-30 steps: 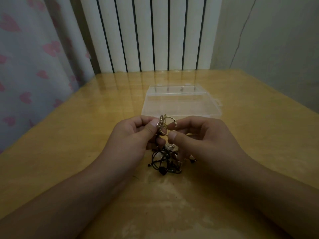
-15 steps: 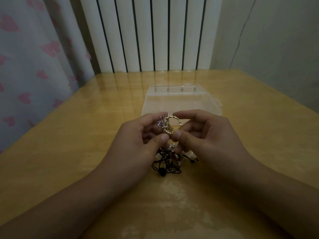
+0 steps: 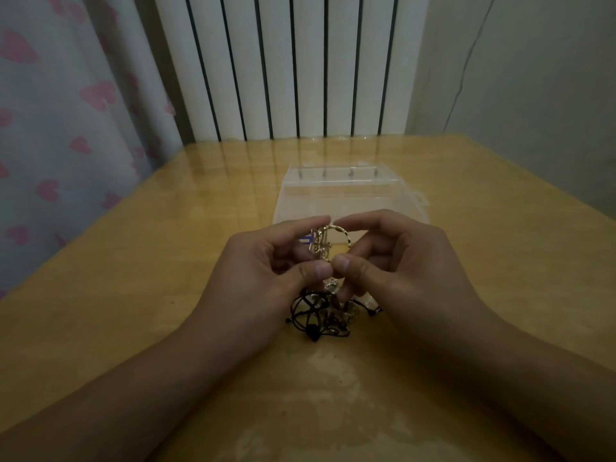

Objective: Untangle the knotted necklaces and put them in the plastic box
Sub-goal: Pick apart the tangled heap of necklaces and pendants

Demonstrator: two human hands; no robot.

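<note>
Curtain (image 3: 66, 135): pale fabric with pink hearts, hanging far to the left of the fingers, beyond the table edge.
Left hand (image 3: 260, 278): fingers curled narrow; thumb and forefinger pinch the gold chain from its left side, thumb tip nearly touching the right thumb tip.
Gold chain (image 3: 328, 243): looped metal links held up between the fingertips of both hands, above the table; a small blue-white piece shows just left of it, too small to identify.
Black cords (image 3: 316, 315): dark knotted tangle with small beads, directly below the fingertips, lying on the table between the two wrists; whether it joins the gold chain cannot be told.
Right hand (image 3: 400, 271): fingers curled narrow; forefinger arches over the top of the gold loop, thumb pinches from below.
Plastic box (image 3: 350, 191): clear, just beyond the fingertips, partly hidden by them; nothing can be made out inside.
Table (image 3: 166, 295): glossy yellow wood under both hands.
Radiator (image 3: 290, 68): white vertical ribs, well beyond the box.
</note>
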